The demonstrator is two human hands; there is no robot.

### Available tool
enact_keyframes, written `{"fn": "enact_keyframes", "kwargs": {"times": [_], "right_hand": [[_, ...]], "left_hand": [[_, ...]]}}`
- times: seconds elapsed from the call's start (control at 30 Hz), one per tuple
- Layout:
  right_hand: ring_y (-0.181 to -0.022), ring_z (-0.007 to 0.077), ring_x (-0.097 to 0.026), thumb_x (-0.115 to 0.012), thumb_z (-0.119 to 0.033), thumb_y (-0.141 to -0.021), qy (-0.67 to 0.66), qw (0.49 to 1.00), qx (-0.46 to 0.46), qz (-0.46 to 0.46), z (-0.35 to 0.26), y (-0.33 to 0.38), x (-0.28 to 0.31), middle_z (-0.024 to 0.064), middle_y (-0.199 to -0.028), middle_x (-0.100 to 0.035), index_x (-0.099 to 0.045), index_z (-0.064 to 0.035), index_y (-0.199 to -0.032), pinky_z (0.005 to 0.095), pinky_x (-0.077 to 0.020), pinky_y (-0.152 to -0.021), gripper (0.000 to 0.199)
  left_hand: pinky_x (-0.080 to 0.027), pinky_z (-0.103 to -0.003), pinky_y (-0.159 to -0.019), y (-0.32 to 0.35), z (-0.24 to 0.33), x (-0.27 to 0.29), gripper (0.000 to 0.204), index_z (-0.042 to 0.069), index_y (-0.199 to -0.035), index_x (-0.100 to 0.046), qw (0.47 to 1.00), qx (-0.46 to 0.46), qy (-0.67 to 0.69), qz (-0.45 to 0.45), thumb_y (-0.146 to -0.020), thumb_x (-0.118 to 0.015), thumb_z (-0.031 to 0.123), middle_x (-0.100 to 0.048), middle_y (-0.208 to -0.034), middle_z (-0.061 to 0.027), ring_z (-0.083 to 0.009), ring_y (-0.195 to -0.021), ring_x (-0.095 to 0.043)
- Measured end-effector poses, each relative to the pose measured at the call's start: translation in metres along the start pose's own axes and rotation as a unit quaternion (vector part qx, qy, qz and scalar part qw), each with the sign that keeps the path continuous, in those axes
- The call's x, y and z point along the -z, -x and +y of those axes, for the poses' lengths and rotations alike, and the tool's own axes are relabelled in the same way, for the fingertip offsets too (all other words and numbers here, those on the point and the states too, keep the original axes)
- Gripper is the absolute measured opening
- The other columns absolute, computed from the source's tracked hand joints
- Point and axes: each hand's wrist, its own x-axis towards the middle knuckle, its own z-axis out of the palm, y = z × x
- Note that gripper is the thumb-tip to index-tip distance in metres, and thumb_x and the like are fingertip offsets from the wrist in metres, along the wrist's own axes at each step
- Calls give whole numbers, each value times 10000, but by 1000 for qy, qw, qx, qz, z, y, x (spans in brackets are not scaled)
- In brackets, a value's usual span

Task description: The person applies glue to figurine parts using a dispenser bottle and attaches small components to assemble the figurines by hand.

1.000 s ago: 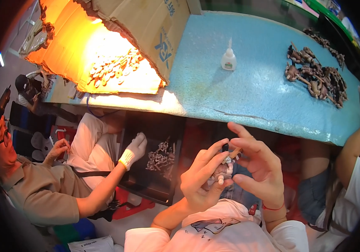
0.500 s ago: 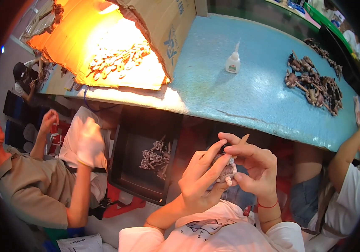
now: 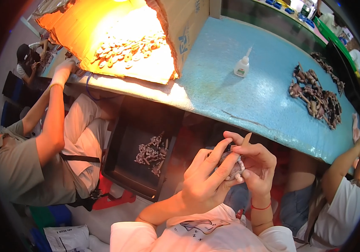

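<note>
Left hand [image 3: 205, 182] and right hand [image 3: 257, 166] pinched together on small grey figurine [image 3: 235, 164], held between fingertips, above lap

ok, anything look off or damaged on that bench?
The blue table cover has a split along its near edge, and the cardboard box over the lit parts has a ragged, torn rim. Both hands grip one small part.

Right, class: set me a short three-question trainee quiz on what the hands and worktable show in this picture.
1. True or false: both hands grip one small grey part.
2. What lies in the black tray? A) grey parts B) bottles C) cloth
3. What stands alone on the blue tabletop?

Key:
1. True: left hand and right hand pinch it together.
2. A, small grey parts.
3. A white squeeze bottle.
</note>
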Motion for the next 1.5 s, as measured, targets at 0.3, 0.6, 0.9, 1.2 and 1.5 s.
{"fn": "enact_keyframes", "kwargs": {"times": [0.3, 0.6, 0.9, 1.2, 1.5], "right_hand": [[-1228, 356, -385, -581, -44, -722, -80, 995, -41, 42, 8, 5, -3, 357, -1209, -428, -542, 87, -1063, 421, -388, -953, 368], [-1175, 343, -452, -619, -157, -716, -28, 996, -31, 82, 21, 23, 6, 348, -1197, -454, -539, 52, -1048, 402, -361, -977, 400], [-1136, 295, -498, -586, -125, -687, 3, 994, -53, 94, 29, 28, 11, 317, -1202, -476, -544, 22, -1038, 366, -353, -981, 383], [-1131, 288, -500, -570, -106, -697, 19, 989, -92, 110, 43, 29, 15, 323, -1219, -457, -539, 23, -1041, 355, -369, -963, 369], [-1069, 264, -527, -621, -222, -825, 28, 995, -72, 56, 39, 32, 19, 271, -1283, -422, -500, 51, -1153, 323, -473, -852, 443]], "left_hand": [[-480, -313, -596, -1, 4, -1, 539, -48, -998, -602, 999, 31, -37, -2, -486, -751, 35, -549, -1097, -238, -287, -698, -539], [-469, -314, -616, 14, 2, -16, 543, -37, -1059, -577, 998, 63, 0, -13, -547, -743, 33, -537, -1139, -203, -271, -732, -521], [-469, -327, -676, 23, -4, -23, 509, -29, -1067, -566, 996, 92, 17, -11, -596, -736, 58, -521, -1166, -184, -278, -755, -513], [-462, -331, -674, 29, -15, -26, 486, -2, -1100, -543, 995, 97, 29, -8, -642, -700, 33, -498, -1194, -164, -265, -738, -486], [-454, -320, -683, 33, -19, -33, 534, -6, -1094, -552, 995, 101, 13, 1, -595, -727, 74, -516, -1176, -143, -246, -746, -475]]}}
